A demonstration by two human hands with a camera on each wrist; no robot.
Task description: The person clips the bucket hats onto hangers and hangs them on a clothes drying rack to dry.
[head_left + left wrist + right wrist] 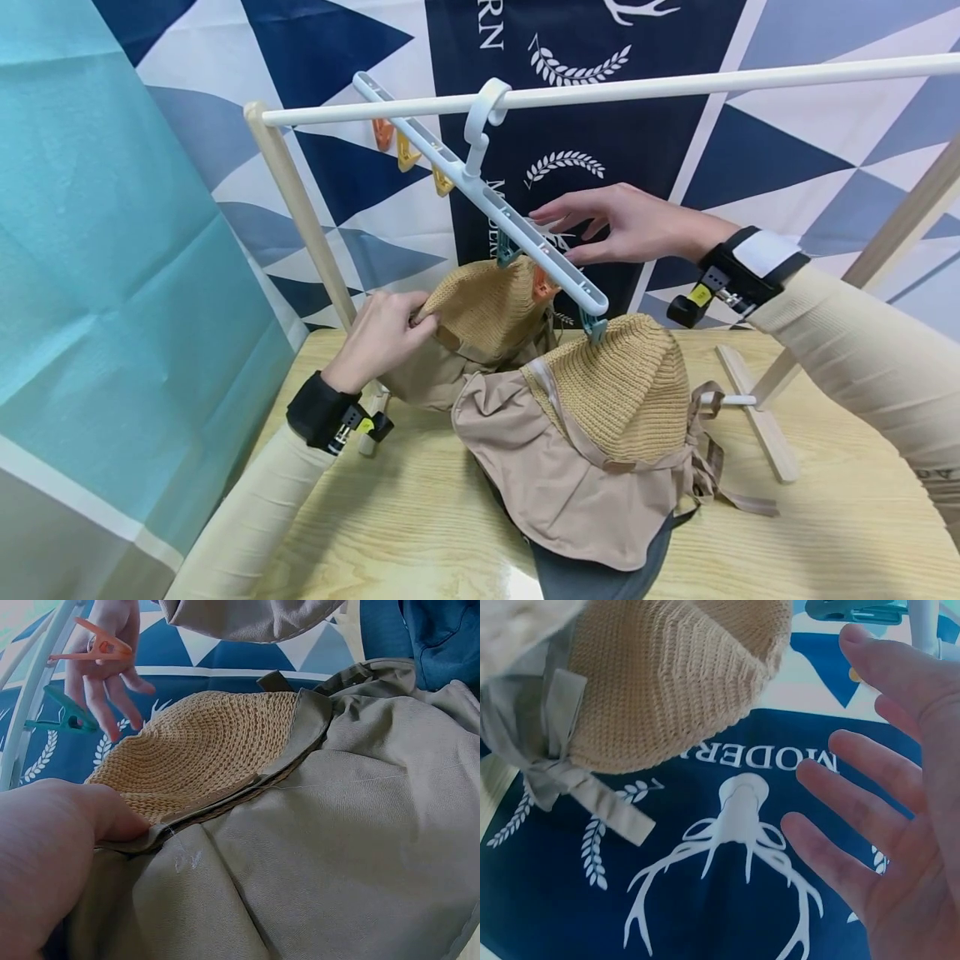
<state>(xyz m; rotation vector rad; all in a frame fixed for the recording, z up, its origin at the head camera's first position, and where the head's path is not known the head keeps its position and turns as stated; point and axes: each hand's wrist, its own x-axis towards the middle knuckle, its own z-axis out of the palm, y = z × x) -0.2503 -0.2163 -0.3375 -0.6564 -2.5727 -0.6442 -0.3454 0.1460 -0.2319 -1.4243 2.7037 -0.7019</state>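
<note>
My left hand (386,337) pinches the edge of a tan sun hat (480,308) with a knitted crown and a beige cloth brim. In the left wrist view its thumb lies along the seam between crown (202,742) and brim. My right hand (615,221) holds nothing; its fingers are spread beside the pale blue clip hanger (487,200). An orange clip (543,286) and a teal clip (505,247) hang near the held hat, apart from its crown in the left wrist view. A similar hat (622,392) hangs beneath the end teal clip (595,325).
The hanger hooks over a white rail (675,87) on a wooden-legged rack (300,208). Further orange and yellow clips (407,152) hang at its far end. Dark blue fabric (600,575) shows under the nearer hat, above the wooden table (390,517). A patterned cloth (787,142) stands behind.
</note>
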